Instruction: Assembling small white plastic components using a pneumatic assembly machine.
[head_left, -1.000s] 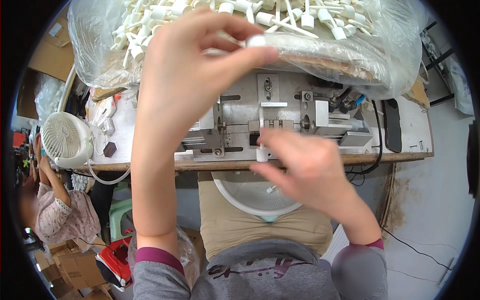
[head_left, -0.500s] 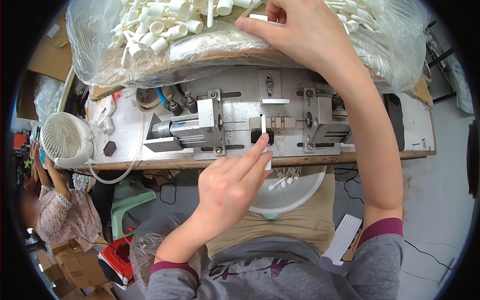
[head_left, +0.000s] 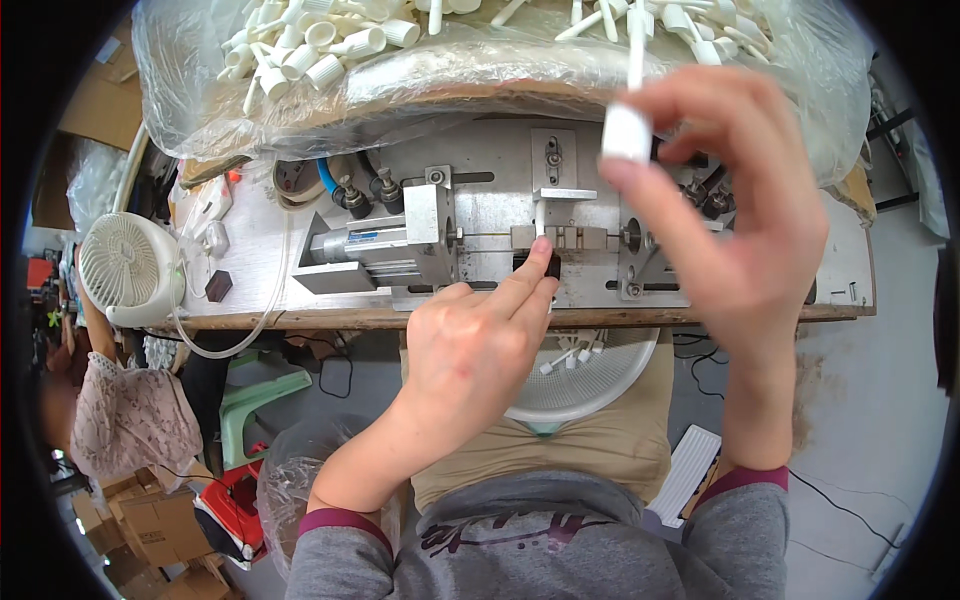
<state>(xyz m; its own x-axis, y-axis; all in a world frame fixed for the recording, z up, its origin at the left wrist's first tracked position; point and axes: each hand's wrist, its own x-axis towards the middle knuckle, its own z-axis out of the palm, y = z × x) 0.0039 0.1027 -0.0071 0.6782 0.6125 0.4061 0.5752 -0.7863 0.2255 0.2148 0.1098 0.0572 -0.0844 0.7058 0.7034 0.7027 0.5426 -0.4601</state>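
Observation:
My left hand [head_left: 470,335] reaches over the table edge with its index finger stretched along a white capped stem [head_left: 541,213]. That stem points into the small metal block [head_left: 590,238] in the middle of the fixture; its lower end is hidden under my fingers. Higher and to the right, my right hand [head_left: 745,190], smeared by motion, pinches a white ribbed cap with a stem [head_left: 627,132] between thumb and fingers, its stem pointing away from me. Beyond the hands lies a heap of similar white caps with stems [head_left: 325,45] in a clear plastic bag.
Metal cylinders [head_left: 375,250] flank the block, and a bracket [head_left: 555,165] stands behind it. A white basket [head_left: 590,395] with several stemmed pieces rests on my lap. At the left are a small white fan [head_left: 125,265], a hose and a co-worker's sleeve [head_left: 125,410].
My right hand has drawn back from the heap toward me and right, now bringing a capped stem. My left hand has pushed its stem slightly farther forward, toward the bracket.

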